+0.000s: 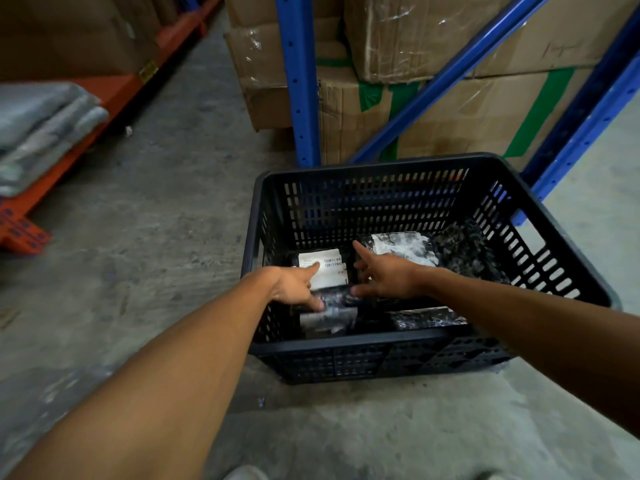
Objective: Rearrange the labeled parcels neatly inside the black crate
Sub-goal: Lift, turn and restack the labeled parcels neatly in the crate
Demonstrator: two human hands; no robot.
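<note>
The black crate [381, 344] sits on the concrete floor [156, 209] in front of a blue rack [300, 81] loaded with cardboard boxes [433, 36]; its long axis runs left to right across the view. Inside, several dark plastic-wrapped parcels lie flat on the bottom. A parcel with a white label [325, 266] lies at the left, label up, its barcode lines running left to right. A larger parcel [405, 247] lies toward the back right, its pale face up and its long side across the crate. Two more wrapped parcels lie against the near wall, one at the left [329, 318] and one at the right [427, 317]. The left hand [294, 284] reaches in, forefinger stretched onto the white label, the other fingers curled down on the wrapped parcel below; whether it grips is unclear. The right hand [386, 275] is spread wide, forefinger pointing to the back, holding nothing.
</note>
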